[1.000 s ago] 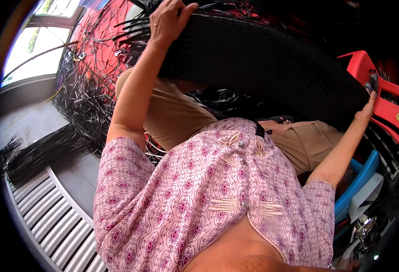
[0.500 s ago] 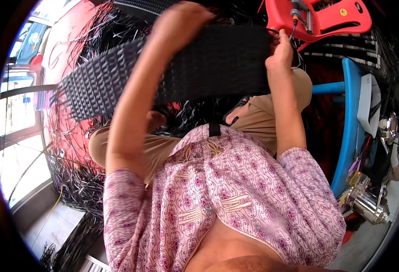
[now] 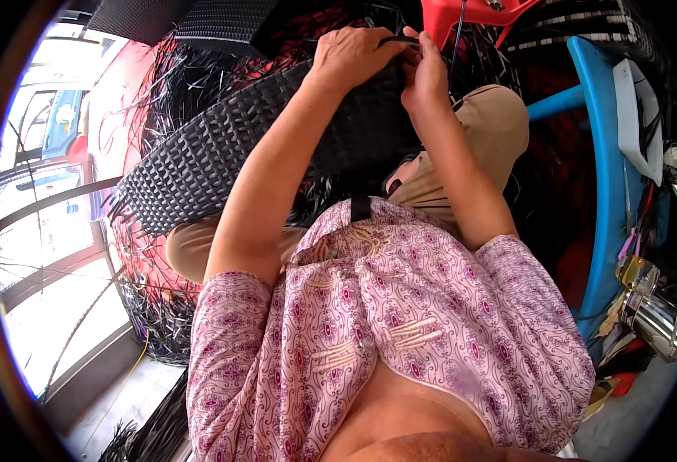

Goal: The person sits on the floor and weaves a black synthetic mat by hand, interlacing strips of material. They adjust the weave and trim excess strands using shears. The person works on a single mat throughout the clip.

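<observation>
A black woven wicker panel [image 3: 215, 138] lies slanted across in front of my knees, its left end fringed with loose strand ends. My left hand [image 3: 350, 60] is over the panel's far edge, fingers closed on a thin black plastic strip [image 3: 397, 39]. Close beside it, my right hand [image 3: 426, 75] pinches the same strip near the panel's right end. The strip bends in a short arc between both hands. Shadow hides where it enters the weave and part of my right fingertips.
Loose black strips [image 3: 177, 92] pile up beyond the panel and at left. At far right stand a red plastic chair [image 3: 469, 11] and a blue plastic stool or table [image 3: 598, 177] bearing a white tray [image 3: 637, 119]. A shiny metal tool [image 3: 658, 319] lies near it. Dark woven pieces [image 3: 219, 27] stand behind.
My left hand has swung right and down from above the panel to meet my right hand. My right hand has shifted left, and the view has turned slightly.
</observation>
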Demonstrator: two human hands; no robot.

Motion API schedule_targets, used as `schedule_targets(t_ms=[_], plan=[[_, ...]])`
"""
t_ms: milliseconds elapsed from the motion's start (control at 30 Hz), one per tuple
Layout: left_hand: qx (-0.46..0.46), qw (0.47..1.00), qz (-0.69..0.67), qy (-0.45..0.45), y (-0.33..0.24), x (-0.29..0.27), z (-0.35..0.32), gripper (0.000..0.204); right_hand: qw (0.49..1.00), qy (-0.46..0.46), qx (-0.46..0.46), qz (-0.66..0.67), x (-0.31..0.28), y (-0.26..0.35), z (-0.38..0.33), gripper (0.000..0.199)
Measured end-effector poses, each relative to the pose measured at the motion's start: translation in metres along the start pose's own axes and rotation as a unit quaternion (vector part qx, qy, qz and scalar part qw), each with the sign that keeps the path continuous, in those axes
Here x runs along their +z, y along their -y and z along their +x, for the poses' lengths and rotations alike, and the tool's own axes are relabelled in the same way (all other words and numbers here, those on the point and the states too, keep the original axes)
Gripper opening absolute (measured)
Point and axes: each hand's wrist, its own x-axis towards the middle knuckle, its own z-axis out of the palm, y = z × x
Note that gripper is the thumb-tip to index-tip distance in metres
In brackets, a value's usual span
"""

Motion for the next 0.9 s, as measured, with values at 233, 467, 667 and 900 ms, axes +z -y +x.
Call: schedule_targets(t_ms=[233, 467, 667, 900], plan=[[-0.016, 0.998, -0.062, -0.01, 0.026, -0.075, -0.037, 0.052, 0.997, 0.065, 0.051, -0.007, -0.052, 0.055, 0.044, 0.025], [0.062, 0.969, 0.198, -0.135, 0.124, -0.228, -0.133, 0.033, 0.961, 0.105, 0.133, 0.219, -0.067, 0.022, 0.133, 0.023], [0.043, 0.905, 0.327, -0.267, 0.131, -0.277, -0.225, 0.029, 0.958, 0.11, 0.211, 0.158, -0.037, -0.086, 0.197, 0.016], [-0.163, 0.918, 0.034, -0.359, 0.082, -0.265, -0.244, 0.01, 0.955, 0.126, 0.267, 0.015, 0.041, -0.188, 0.187, 0.01]])
